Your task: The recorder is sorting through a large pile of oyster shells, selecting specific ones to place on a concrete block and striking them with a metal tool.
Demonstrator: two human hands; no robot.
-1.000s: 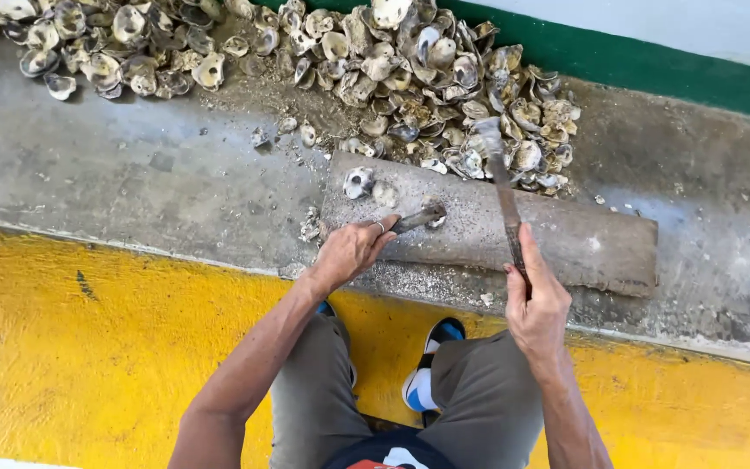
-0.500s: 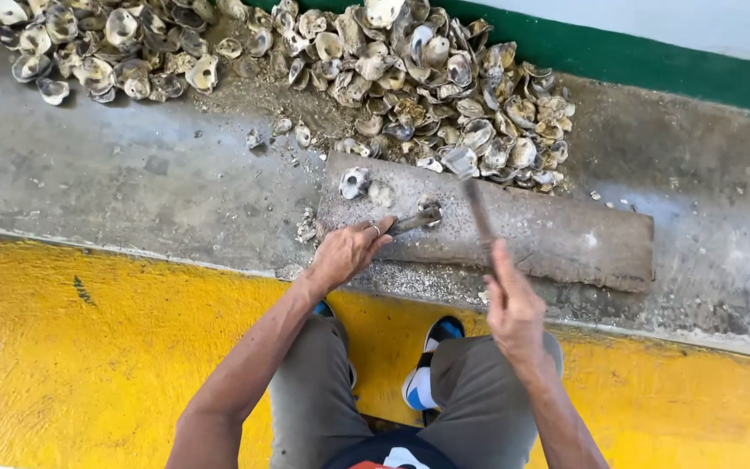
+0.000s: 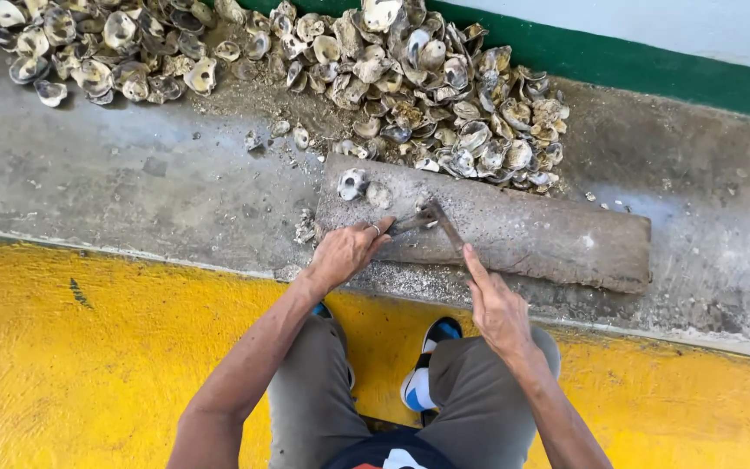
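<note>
A worn wooden plank lies on the grey concrete floor. My left hand rests on the plank's near left edge and pins a small dark shell against the wood. In my right hand is a thin metal blade, its tip down at the shell. Two loose pale shells sit on the plank's left end.
A big heap of open oyster shells runs along the back, against a green-and-white wall. Shell fragments litter the concrete beside the plank. A yellow painted strip lies under my knees and blue-and-black shoes.
My right hand has swung the blade down and left from the plank's middle onto the shell. The left hand has kept its place.
</note>
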